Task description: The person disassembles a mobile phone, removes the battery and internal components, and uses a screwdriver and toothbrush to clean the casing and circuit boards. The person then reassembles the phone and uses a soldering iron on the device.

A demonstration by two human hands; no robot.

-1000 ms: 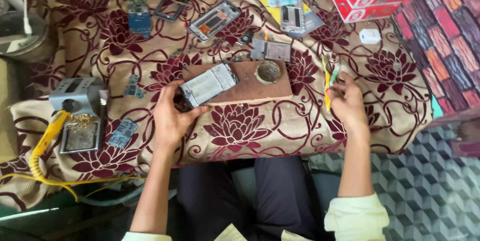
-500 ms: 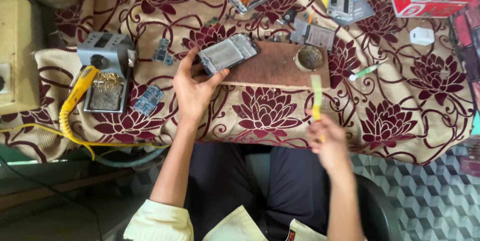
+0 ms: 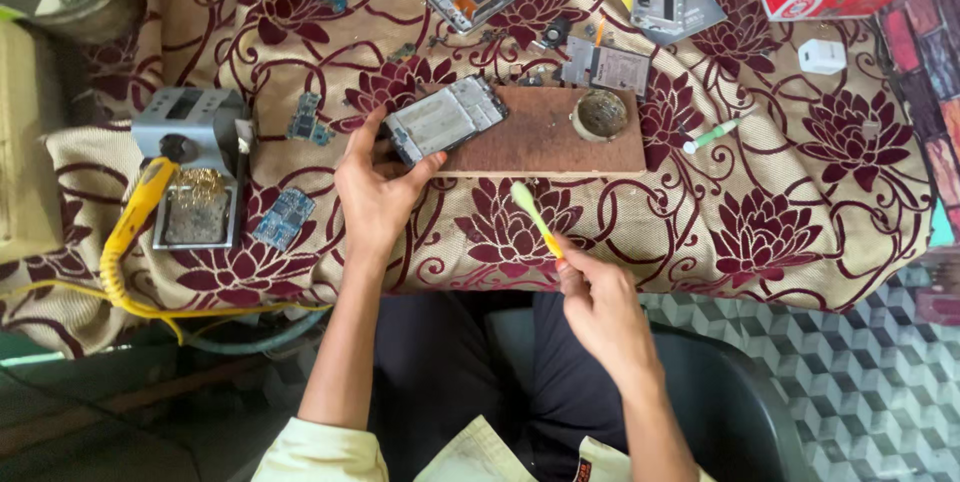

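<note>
Presently, opened grey phone chassis (image 3: 443, 120) lies at the left end of the brown wooden board (image 3: 545, 132) on the worktop, left hand (image 3: 375, 197) fingers clamped on its edge, right hand (image 3: 598, 294) fingers closed on a yellow-green toothbrush (image 3: 536, 219) held clear of it, brushing apparently not begun.

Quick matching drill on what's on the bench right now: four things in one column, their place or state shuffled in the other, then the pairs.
1. opened phone
2. toothbrush
3. round tin
4. soldering iron

A. on the right end of the wooden board
B. lying beside the grey station, yellow handle
C. held in the right hand
D. gripped at its end by the left hand

Pairs: 1-D, 2-C, 3-A, 4-B
</note>
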